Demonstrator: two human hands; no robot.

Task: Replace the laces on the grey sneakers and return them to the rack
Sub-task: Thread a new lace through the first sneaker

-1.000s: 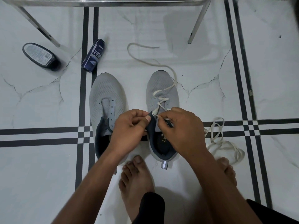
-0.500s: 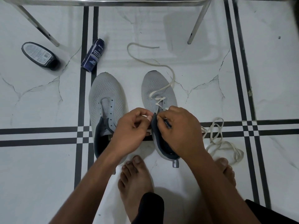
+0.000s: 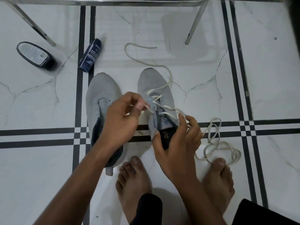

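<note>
Sneaker (image 3: 155, 88) at frame centre: left hand (image 3: 120, 120) pinches its white lace (image 3: 167, 85); right hand (image 3: 177, 143) grips the heel collar.

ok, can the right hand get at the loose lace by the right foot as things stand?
Probably yes: the loose lace lies on open floor just beside the right hand, nothing between. But that hand currently holds the sneaker.

The blue can (image 3: 89, 56) lying just beyond the left sneaker's (image 3: 102, 98) toe reads "Helios" near its top, then "SPORTS & SNEAKER CLEANER" in white. The black bottle (image 3: 34, 55) well left of the can carries a label of small print and a barcode, too fine to read. The right sneaker's (image 3: 154, 88) tongue and insole each bear a small logo, no legible words
</note>
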